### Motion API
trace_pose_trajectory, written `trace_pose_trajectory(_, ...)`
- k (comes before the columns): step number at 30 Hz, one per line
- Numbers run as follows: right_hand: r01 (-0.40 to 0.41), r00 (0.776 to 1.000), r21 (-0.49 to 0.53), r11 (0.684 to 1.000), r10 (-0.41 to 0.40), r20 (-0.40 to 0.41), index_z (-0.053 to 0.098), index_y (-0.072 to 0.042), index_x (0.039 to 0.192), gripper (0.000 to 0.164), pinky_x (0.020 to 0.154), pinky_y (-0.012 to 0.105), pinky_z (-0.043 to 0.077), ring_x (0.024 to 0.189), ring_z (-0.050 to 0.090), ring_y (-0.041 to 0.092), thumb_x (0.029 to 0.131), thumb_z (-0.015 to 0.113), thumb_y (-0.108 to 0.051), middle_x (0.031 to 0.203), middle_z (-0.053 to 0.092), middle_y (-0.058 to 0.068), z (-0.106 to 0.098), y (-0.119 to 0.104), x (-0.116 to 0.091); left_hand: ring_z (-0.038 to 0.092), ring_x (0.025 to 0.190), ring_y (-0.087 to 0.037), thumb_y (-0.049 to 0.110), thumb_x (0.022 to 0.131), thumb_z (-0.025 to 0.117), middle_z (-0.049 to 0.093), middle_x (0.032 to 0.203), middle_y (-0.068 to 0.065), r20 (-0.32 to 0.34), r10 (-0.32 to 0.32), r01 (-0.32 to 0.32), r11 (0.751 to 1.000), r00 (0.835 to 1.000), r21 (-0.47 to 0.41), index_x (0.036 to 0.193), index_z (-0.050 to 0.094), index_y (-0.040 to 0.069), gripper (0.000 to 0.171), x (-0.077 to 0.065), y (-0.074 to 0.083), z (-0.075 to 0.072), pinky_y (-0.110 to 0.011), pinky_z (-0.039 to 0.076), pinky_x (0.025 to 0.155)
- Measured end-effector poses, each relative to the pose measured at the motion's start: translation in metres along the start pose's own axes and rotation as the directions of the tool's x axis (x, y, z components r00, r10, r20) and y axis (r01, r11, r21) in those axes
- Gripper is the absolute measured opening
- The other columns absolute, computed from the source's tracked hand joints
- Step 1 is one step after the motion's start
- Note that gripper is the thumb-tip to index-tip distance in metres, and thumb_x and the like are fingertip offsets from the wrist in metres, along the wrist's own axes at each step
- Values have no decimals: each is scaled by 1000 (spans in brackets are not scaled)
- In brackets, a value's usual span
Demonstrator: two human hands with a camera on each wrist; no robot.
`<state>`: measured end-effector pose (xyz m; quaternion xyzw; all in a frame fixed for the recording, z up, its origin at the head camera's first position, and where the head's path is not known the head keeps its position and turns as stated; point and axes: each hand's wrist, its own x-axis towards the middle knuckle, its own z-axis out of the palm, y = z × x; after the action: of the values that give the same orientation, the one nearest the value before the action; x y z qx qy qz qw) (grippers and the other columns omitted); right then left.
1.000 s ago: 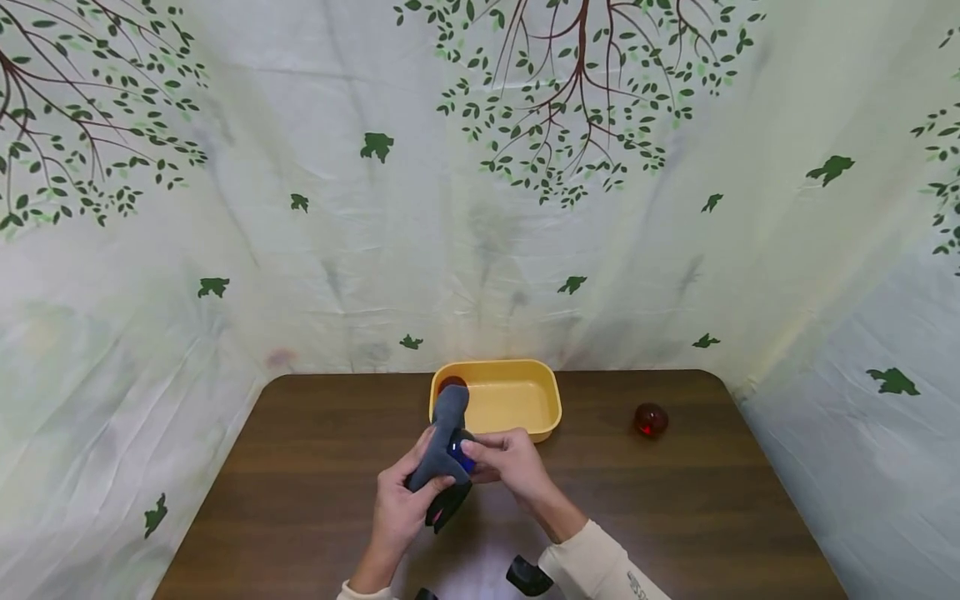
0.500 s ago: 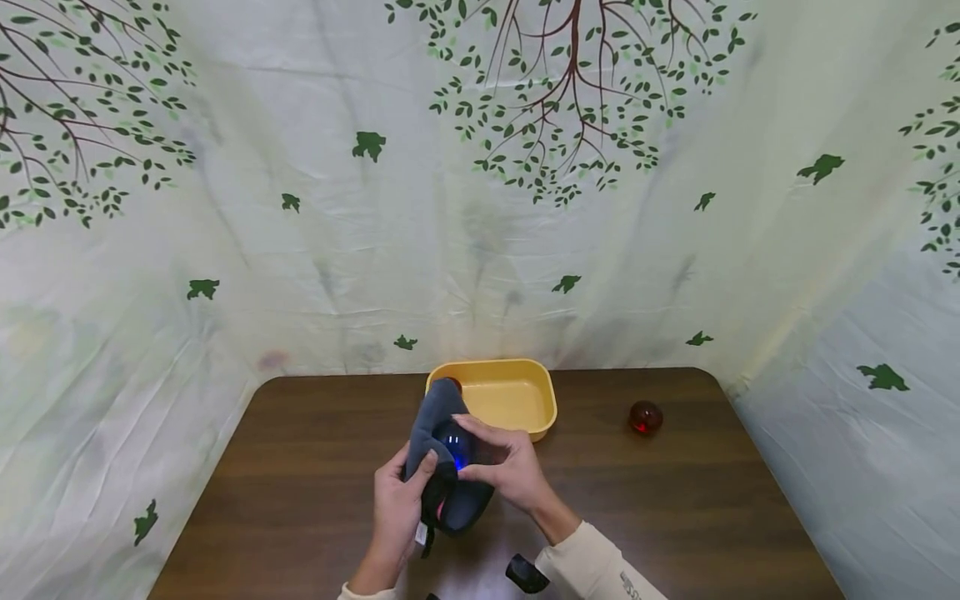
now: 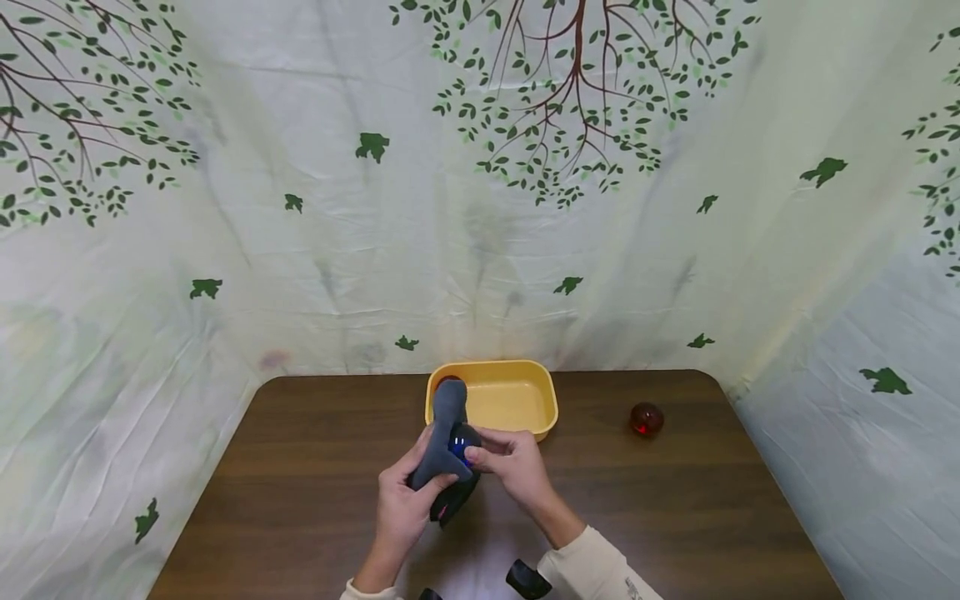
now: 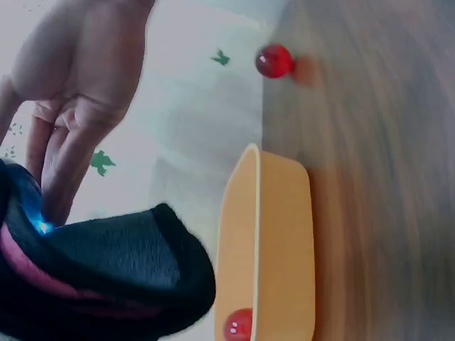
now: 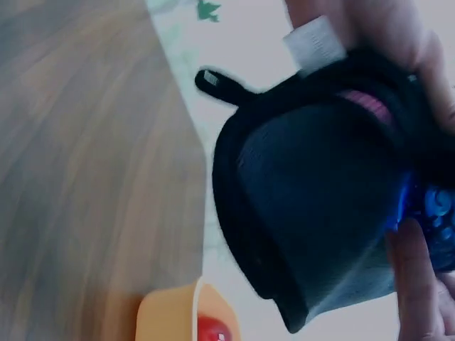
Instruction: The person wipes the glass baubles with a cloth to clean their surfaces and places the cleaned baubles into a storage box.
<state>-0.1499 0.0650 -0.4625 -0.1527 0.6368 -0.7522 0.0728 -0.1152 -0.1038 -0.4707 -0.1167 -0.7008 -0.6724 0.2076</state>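
Note:
My left hand [image 3: 397, 504] grips a blue-grey cloth piece [image 3: 435, 458] with its thumb across the front. Black edging, a hanging loop and a white tag show on the cloth [image 5: 320, 163] in the right wrist view, plus a bit of pink. A shiny, translucent blue ball [image 3: 462, 440] sits against the cloth, partly covered by its fold. From the other side, my right hand [image 3: 517, 467] pinches this ball between thumb and fingers. Both hands are held up over the table, just in front of the yellow tub [image 3: 517, 408]. My left fingers behind the cloth are hidden.
One translucent red ball [image 3: 647, 419] lies on the brown table [image 3: 675, 517] right of the tub. Inside the tub's left end is another red ball [image 4: 238, 325]. A black wrist device [image 3: 527, 579] is by my right cuff. A leaf-patterned sheet [image 3: 480, 250] hangs behind.
The cloth opened and turned half a second ago, showing more of the blue ball, and is now folded back around it. My right fingers spread over the ball, then closed in again.

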Motion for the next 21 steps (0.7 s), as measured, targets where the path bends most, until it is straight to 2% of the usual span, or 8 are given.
trace_pose_trajectory(2,-45,999,41,998,45,9,59,14,121,42,78,36,56,94,69,25,91,68,-14,113,63,30,-1,3,1,55,116,-6,-17,65,77,57,129,-19,22,66,-67,997,998,33,124,58,-10,63,0,-2,-2,-17,43,95)
trace_pose_trajectory(4,-72,997,79,994,71,21,58,15,121,43,77,38,56,94,69,26,92,67,-15,114,62,31,0,1,1,54,118,-6,-17,64,78,54,129,-25,23,72,-73,996,997,50,124,59,-9,63,0,-3,-2,-17,41,97)
trace_pose_trajectory(8,-2,999,106,994,-3,45,54,15,125,51,83,35,54,102,65,24,87,73,-12,120,57,33,0,2,0,59,109,-2,-12,72,76,59,126,-17,-24,-79,79,997,997,21,127,58,-8,58,-1,1,-1,-16,47,90)
trace_pose_trajectory(11,105,992,107,989,-112,62,52,14,128,58,89,34,51,111,61,22,80,78,-8,126,55,32,0,5,-1,64,97,-3,-8,79,73,68,114,-5,-56,-204,201,978,977,-54,126,55,-13,50,-2,8,2,-18,52,80)
trace_pose_trajectory(14,218,970,85,972,-226,90,52,13,129,59,96,34,47,119,57,22,78,78,-1,129,54,30,-2,8,-1,67,86,-8,-5,85,68,71,99,4,-53,-299,288,946,953,-150,123,53,-18,43,-2,14,3,-22,56,75)
trace_pose_trajectory(17,288,951,41,957,-291,108,54,12,128,56,100,34,45,121,56,22,77,77,5,128,56,27,-4,10,0,68,83,-11,-1,89,65,71,94,1,-30,-351,340,923,936,-182,123,54,-18,39,-3,18,3,-25,57,74)
trace_pose_trajectory(19,284,954,17,959,-284,95,56,12,126,55,96,35,48,115,60,21,76,78,5,125,59,27,-6,10,-1,68,85,-11,0,89,65,71,99,-9,-18,-357,350,924,934,-156,124,56,-15,39,-3,19,3,-25,57,74)
trace_pose_trajectory(21,242,968,-2,970,-242,65,58,12,123,53,89,35,52,106,65,20,76,79,0,121,61,27,-6,9,-2,68,88,-10,-2,88,66,69,106,-19,-6,-334,332,937,942,-111,125,56,-13,41,-4,18,3,-25,56,75)
